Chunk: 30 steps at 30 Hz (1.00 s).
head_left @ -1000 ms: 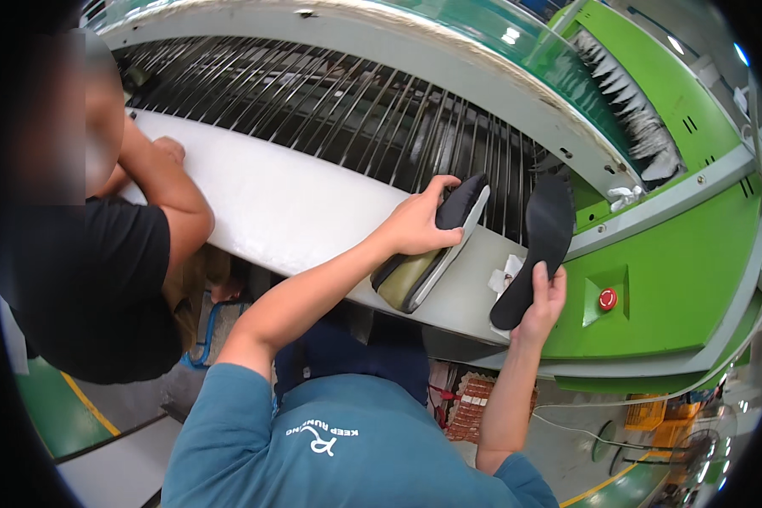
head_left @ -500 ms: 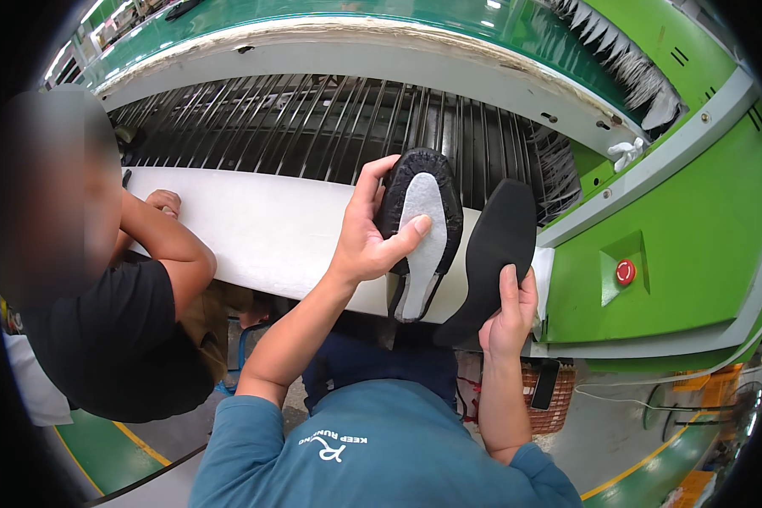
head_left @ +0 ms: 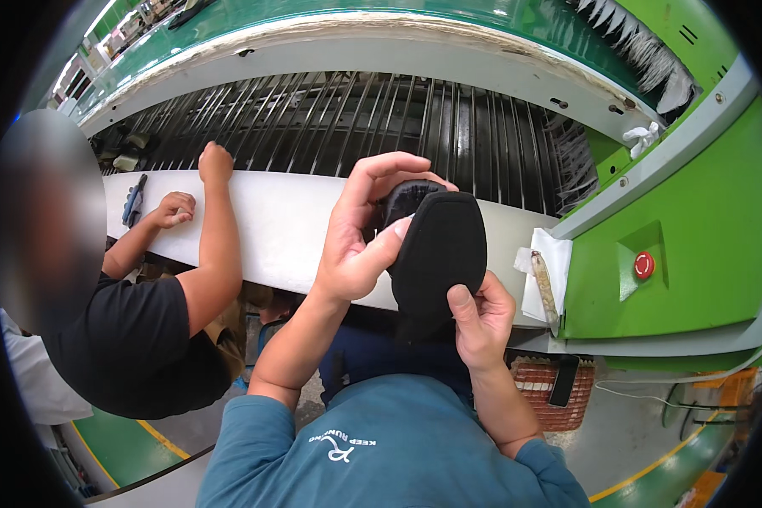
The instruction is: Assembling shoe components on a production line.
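My left hand (head_left: 360,245) is wrapped round a black shoe upper (head_left: 406,200), its fingers behind the toe and its thumb across the front. Most of that upper is hidden behind a flat black shoe sole (head_left: 440,250). My right hand (head_left: 484,326) pinches the sole along its lower right edge, thumb on the face toward me. The sole overlaps the upper's underside; whether they touch all along cannot be made out. Both are held up above the front edge of a white work board (head_left: 284,207).
Beyond the board runs a conveyor of metal rods (head_left: 313,127). On the right stands a green machine (head_left: 694,245) with a red button (head_left: 644,265). A worn-handled tool (head_left: 543,284) lies on white paper (head_left: 552,254). At left, a co-worker (head_left: 135,330) rests one hand near the rods.
The sole has moved left and now lies over the upper, covering its grey insole board. The co-worker's arm has reached forward to the rods. My view has shifted slightly.
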Each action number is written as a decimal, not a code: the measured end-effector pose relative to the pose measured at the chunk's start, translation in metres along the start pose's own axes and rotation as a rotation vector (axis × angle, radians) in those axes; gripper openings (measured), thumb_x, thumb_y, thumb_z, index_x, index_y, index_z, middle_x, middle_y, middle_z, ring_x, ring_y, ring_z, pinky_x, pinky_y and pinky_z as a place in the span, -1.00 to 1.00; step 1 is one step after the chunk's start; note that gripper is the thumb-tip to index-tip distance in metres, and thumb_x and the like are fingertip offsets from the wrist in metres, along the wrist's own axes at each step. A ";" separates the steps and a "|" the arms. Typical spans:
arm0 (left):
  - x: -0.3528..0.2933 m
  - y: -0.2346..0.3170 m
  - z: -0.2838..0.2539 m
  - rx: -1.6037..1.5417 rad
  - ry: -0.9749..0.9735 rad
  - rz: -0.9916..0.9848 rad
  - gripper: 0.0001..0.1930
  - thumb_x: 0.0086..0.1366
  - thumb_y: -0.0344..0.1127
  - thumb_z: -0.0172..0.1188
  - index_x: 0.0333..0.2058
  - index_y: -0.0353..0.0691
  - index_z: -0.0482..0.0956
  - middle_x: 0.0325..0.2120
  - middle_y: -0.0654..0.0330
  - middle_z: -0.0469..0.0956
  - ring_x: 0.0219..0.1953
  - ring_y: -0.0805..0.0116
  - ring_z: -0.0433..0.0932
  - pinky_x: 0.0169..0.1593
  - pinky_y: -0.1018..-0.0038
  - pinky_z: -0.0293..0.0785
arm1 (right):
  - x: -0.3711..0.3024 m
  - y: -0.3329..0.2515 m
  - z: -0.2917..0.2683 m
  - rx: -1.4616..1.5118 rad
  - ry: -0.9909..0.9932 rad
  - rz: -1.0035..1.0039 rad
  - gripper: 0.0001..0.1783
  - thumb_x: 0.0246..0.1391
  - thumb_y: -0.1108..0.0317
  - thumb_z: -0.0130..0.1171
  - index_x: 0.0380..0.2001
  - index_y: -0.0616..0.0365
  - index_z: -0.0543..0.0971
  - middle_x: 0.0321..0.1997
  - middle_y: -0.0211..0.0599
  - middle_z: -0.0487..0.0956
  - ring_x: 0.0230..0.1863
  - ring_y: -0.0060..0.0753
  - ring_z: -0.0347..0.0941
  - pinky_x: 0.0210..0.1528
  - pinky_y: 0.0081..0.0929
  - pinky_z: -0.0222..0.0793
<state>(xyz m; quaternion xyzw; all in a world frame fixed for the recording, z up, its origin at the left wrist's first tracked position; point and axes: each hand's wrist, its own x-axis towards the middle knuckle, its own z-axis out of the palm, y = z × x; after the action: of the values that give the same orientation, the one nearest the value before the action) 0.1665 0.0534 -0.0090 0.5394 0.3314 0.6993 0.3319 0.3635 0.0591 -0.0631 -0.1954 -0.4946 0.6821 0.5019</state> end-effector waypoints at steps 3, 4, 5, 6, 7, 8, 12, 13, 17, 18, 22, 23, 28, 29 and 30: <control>-0.003 0.004 -0.002 -0.020 0.027 -0.046 -0.37 0.47 -0.07 0.15 0.35 -0.39 0.40 0.07 -0.16 0.68 0.15 0.14 0.68 0.29 0.22 0.58 | -0.001 0.004 -0.001 -0.051 -0.047 -0.003 -0.74 0.41 0.30 0.44 -0.06 0.30 0.68 -0.25 -0.51 0.67 -0.26 -0.73 0.45 -0.14 -0.67 0.38; -0.004 0.005 -0.003 -0.075 0.038 -0.075 -0.34 0.48 0.01 0.12 0.34 -0.40 0.42 0.06 -0.16 0.69 0.13 0.15 0.69 0.27 0.24 0.59 | -0.001 0.004 0.000 -0.091 -0.062 -0.004 -0.73 0.41 0.30 0.45 -0.06 0.31 0.69 -0.25 -0.51 0.68 -0.25 -0.71 0.46 -0.12 -0.65 0.38; -0.006 0.006 0.000 -0.028 0.062 -0.051 -0.30 0.49 0.13 0.08 0.30 -0.40 0.49 0.03 -0.14 0.70 0.10 0.17 0.69 0.22 0.26 0.62 | -0.001 0.004 0.000 -0.088 -0.064 -0.002 -0.73 0.41 0.30 0.45 -0.06 0.31 0.69 -0.25 -0.51 0.68 -0.25 -0.71 0.46 -0.12 -0.65 0.38; -0.007 0.006 0.000 -0.028 0.063 -0.052 -0.30 0.49 0.13 0.08 0.30 -0.40 0.49 0.03 -0.14 0.70 0.10 0.17 0.69 0.22 0.26 0.62 | -0.002 0.004 -0.002 -0.132 -0.089 0.006 -0.73 0.40 0.30 0.46 -0.07 0.32 0.70 -0.26 -0.50 0.68 -0.24 -0.70 0.46 -0.11 -0.63 0.39; -0.007 0.005 -0.001 -0.026 0.051 -0.030 -0.31 0.48 0.13 0.11 0.28 -0.40 0.51 0.01 -0.12 0.70 0.08 0.18 0.70 0.20 0.27 0.63 | -0.002 0.005 -0.002 -0.176 -0.115 0.014 -0.72 0.39 0.29 0.46 -0.08 0.33 0.70 -0.27 -0.50 0.68 -0.23 -0.68 0.47 -0.10 -0.62 0.39; -0.008 0.004 -0.001 -0.023 0.038 -0.008 -0.32 0.48 0.12 0.13 0.26 -0.40 0.53 0.00 -0.11 0.71 0.06 0.20 0.71 0.18 0.27 0.64 | -0.003 0.005 -0.002 -0.177 -0.115 0.015 -0.72 0.39 0.29 0.46 -0.08 0.33 0.70 -0.27 -0.50 0.68 -0.23 -0.68 0.47 -0.10 -0.62 0.39; -0.008 0.005 -0.001 -0.015 0.025 0.009 -0.36 0.44 0.07 0.21 0.24 -0.40 0.56 -0.02 -0.08 0.71 0.02 0.22 0.71 0.13 0.28 0.66 | -0.002 0.005 -0.001 -0.172 -0.108 0.030 -0.72 0.38 0.28 0.47 -0.12 0.33 0.71 -0.28 -0.48 0.68 -0.26 -0.68 0.45 -0.12 -0.62 0.38; -0.008 0.006 0.002 0.023 0.053 -0.003 -0.32 0.39 0.10 0.21 0.20 -0.43 0.57 -0.06 -0.12 0.72 0.01 0.12 0.73 0.13 0.20 0.68 | -0.002 0.005 -0.002 -0.168 -0.105 0.027 -0.72 0.38 0.28 0.47 -0.12 0.32 0.71 -0.27 -0.48 0.68 -0.26 -0.68 0.45 -0.12 -0.62 0.39; -0.010 0.010 0.004 0.066 0.083 -0.023 -0.31 0.31 0.08 0.22 0.17 -0.46 0.58 -0.10 -0.17 0.73 -0.01 0.03 0.74 0.12 0.14 0.69 | -0.003 0.006 -0.004 -0.174 -0.121 0.031 -0.73 0.39 0.28 0.47 -0.11 0.32 0.71 -0.27 -0.48 0.68 -0.26 -0.68 0.45 -0.12 -0.61 0.39; -0.010 0.010 0.004 0.066 0.084 -0.022 -0.31 0.31 0.08 0.22 0.17 -0.46 0.58 -0.10 -0.17 0.73 -0.01 0.03 0.74 0.12 0.14 0.69 | -0.003 0.005 -0.004 -0.173 -0.125 0.030 -0.73 0.39 0.28 0.47 -0.12 0.32 0.71 -0.27 -0.48 0.68 -0.26 -0.68 0.45 -0.12 -0.62 0.39; -0.012 0.011 0.002 0.074 0.081 -0.022 -0.33 0.32 0.05 0.21 0.16 -0.46 0.59 -0.10 -0.17 0.72 -0.02 0.04 0.74 0.13 0.13 0.68 | -0.003 0.004 -0.002 -0.172 -0.134 0.029 -0.74 0.38 0.29 0.47 -0.13 0.31 0.72 -0.27 -0.48 0.69 -0.26 -0.67 0.46 -0.11 -0.61 0.39; -0.012 0.012 0.003 0.078 0.084 -0.026 -0.34 0.32 0.04 0.21 0.16 -0.46 0.59 -0.10 -0.17 0.72 -0.02 0.04 0.74 0.13 0.13 0.68 | -0.003 0.004 -0.002 -0.170 -0.135 0.029 -0.74 0.38 0.29 0.47 -0.13 0.31 0.72 -0.27 -0.48 0.69 -0.26 -0.67 0.46 -0.11 -0.61 0.39; -0.012 0.011 0.004 0.058 0.083 -0.030 -0.35 0.32 0.02 0.21 0.16 -0.46 0.59 -0.10 -0.16 0.72 -0.01 0.05 0.74 0.14 0.14 0.68 | -0.002 0.005 -0.006 -0.177 -0.153 0.026 -0.77 0.38 0.32 0.47 -0.13 0.31 0.72 -0.27 -0.46 0.70 -0.24 -0.67 0.51 -0.09 -0.60 0.42; -0.012 0.011 0.004 0.058 0.082 -0.028 -0.35 0.32 0.02 0.21 0.17 -0.46 0.59 -0.09 -0.16 0.72 -0.01 0.05 0.74 0.15 0.15 0.68 | -0.001 0.005 -0.006 -0.178 -0.154 0.027 -0.77 0.38 0.32 0.47 -0.13 0.31 0.72 -0.27 -0.46 0.70 -0.24 -0.67 0.51 -0.09 -0.60 0.42; -0.012 0.010 0.002 0.059 0.084 -0.028 -0.35 0.32 0.02 0.21 0.17 -0.46 0.59 -0.09 -0.16 0.72 -0.01 0.05 0.74 0.15 0.15 0.68 | 0.000 0.004 -0.006 -0.174 -0.158 0.026 -0.77 0.38 0.32 0.47 -0.13 0.30 0.73 -0.27 -0.45 0.71 -0.23 -0.67 0.52 -0.08 -0.60 0.42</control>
<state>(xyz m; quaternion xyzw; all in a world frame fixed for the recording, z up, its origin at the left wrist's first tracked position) 0.1696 0.0381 -0.0067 0.5146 0.3729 0.7065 0.3114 0.3657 0.0616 -0.0695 -0.1904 -0.5873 0.6564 0.4336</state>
